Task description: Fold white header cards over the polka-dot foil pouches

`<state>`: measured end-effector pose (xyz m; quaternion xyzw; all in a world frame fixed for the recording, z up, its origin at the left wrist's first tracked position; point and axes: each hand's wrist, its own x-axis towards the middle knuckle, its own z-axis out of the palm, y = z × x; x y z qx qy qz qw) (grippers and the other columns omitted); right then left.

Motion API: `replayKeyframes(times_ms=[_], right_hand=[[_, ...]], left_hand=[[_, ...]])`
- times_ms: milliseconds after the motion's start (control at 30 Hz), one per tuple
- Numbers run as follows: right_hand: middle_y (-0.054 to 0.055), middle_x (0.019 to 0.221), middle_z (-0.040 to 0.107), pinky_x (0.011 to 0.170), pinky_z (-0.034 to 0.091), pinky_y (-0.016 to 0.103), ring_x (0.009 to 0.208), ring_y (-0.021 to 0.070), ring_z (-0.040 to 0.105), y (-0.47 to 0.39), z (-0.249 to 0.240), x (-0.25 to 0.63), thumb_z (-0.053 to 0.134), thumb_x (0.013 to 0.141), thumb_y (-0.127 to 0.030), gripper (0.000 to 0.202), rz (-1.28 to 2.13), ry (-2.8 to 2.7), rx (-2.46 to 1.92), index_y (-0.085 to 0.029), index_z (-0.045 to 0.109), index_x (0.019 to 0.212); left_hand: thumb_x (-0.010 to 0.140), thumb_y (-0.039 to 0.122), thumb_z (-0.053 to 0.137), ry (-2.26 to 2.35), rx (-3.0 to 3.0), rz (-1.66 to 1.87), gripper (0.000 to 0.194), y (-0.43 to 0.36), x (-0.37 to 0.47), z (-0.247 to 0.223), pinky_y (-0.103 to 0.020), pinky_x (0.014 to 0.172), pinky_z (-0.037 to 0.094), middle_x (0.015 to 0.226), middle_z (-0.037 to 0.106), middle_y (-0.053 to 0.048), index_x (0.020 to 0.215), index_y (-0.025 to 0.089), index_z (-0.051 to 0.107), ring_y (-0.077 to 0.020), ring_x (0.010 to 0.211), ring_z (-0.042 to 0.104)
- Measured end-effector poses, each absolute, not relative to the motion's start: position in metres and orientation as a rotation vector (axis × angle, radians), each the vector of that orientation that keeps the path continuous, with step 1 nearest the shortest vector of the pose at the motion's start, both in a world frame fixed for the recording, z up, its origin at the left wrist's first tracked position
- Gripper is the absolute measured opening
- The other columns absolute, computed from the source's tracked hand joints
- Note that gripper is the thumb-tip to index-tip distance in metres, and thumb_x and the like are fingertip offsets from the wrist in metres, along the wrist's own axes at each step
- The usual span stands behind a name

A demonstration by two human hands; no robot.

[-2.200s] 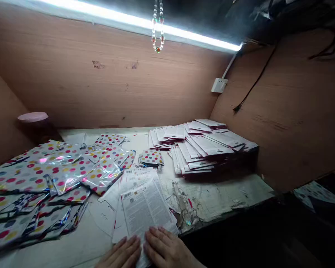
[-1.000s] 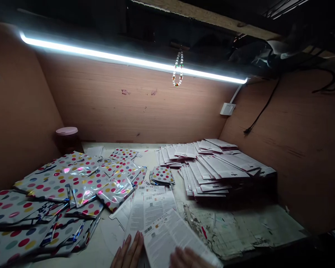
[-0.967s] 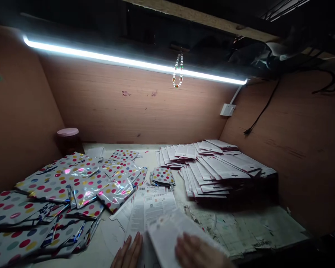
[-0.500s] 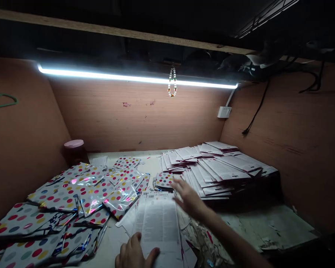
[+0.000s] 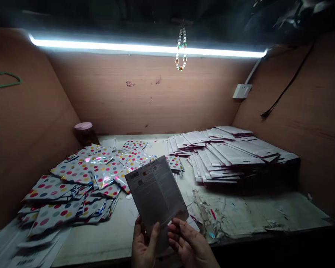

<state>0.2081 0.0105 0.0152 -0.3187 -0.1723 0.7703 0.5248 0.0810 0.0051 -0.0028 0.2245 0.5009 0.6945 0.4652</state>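
A flat printed packet (image 5: 158, 193), with small text and a barcode on its face, is tilted up in front of me above the table edge. My left hand (image 5: 145, 242) grips its lower left side, thumb across the face. At the lower right corner my right hand (image 5: 187, 240) has its fingers curled in and pinched at the packet's edge. Left of it spreads a heap of shiny polka-dot pouches (image 5: 100, 175). One more polka-dot pouch (image 5: 174, 162) lies partly hidden behind the packet.
Stacks of similar white printed packets (image 5: 226, 154) fill the back right. White printed sheets (image 5: 41, 249) lie at the front left. A pink-lidded jar (image 5: 83, 126) stands in the back left corner. A bead string (image 5: 181, 52) hangs before the tube light (image 5: 128, 47). The tabletop (image 5: 240, 216) is worn and torn.
The packet has been lifted off the table and tilted. My right hand has come back from near the small polka-dot pouch to the packet's lower edge. The view has tipped downward.
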Motion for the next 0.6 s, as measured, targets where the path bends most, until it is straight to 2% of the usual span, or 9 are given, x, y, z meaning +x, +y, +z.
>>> replayKeyframes(times_ms=[100, 200, 333, 400, 467, 600], right_hand=[[0.007, 0.085, 0.072, 0.077, 0.051, 0.029, 0.079, 0.0157, 0.068, 0.009, 0.027, 0.205, 0.088, 0.064, -0.037, 0.044, 1.887, -0.388, -0.744, -0.013, 0.068, 0.095], [0.007, 0.087, 0.072, 0.076, 0.051, 0.028, 0.080, 0.0170, 0.069, 0.005, 0.030, 0.200, 0.087, 0.065, -0.036, 0.043, 1.880, -0.419, -0.762, -0.013, 0.064, 0.093], [0.001, 0.079, 0.068, 0.058, 0.049, 0.026, 0.059, 0.0131, 0.064, 0.000, 0.027, 0.191, 0.087, 0.066, -0.037, 0.049, 1.821, -0.528, -0.780, -0.017, 0.058, 0.100], [-0.003, 0.077, 0.063, 0.055, 0.048, 0.025, 0.055, 0.0105, 0.060, 0.001, 0.027, 0.190, 0.087, 0.065, -0.037, 0.051, 1.756, -0.513, -0.800, -0.019, 0.058, 0.103], [-0.001, 0.081, 0.064, 0.061, 0.050, 0.025, 0.063, 0.0111, 0.062, 0.004, 0.031, 0.191, 0.088, 0.064, -0.036, 0.051, 1.765, -0.479, -0.819, -0.018, 0.060, 0.104], [0.004, 0.089, 0.068, 0.077, 0.051, 0.027, 0.082, 0.0155, 0.065, 0.006, 0.040, 0.196, 0.086, 0.066, -0.035, 0.039, 1.887, -0.494, -0.769, -0.015, 0.065, 0.092]], left_hand=[[0.071, 0.044, 0.077, 1.300, 0.579, 1.758, 0.055, -0.006, 0.086, 0.003, -0.030, 0.085, 0.055, 0.105, 0.071, -0.008, 0.113, 0.019, 0.054, -0.0238, 0.099, 0.069], [0.069, 0.044, 0.077, 1.384, 0.594, 1.834, 0.053, -0.016, 0.091, 0.005, -0.029, 0.085, 0.055, 0.101, 0.073, -0.006, 0.111, 0.020, 0.056, -0.0228, 0.096, 0.069], [0.066, 0.047, 0.078, 1.552, 0.564, 1.822, 0.056, -0.027, 0.093, -0.007, -0.031, 0.081, 0.056, 0.096, 0.075, -0.006, 0.110, 0.020, 0.057, -0.0244, 0.092, 0.071], [0.065, 0.047, 0.078, 1.638, 0.552, 1.813, 0.057, -0.031, 0.092, -0.014, -0.034, 0.082, 0.056, 0.095, 0.075, -0.006, 0.111, 0.020, 0.057, -0.0264, 0.092, 0.071], [0.065, 0.046, 0.078, 1.692, 0.565, 1.794, 0.060, -0.032, 0.089, -0.019, -0.034, 0.079, 0.057, 0.095, 0.074, -0.007, 0.114, 0.021, 0.055, -0.0263, 0.090, 0.071], [0.057, 0.042, 0.081, 1.870, 0.671, 1.650, 0.072, -0.034, 0.082, -0.017, -0.032, 0.065, 0.056, 0.090, 0.072, -0.009, 0.118, 0.018, 0.049, -0.0268, 0.078, 0.070]])
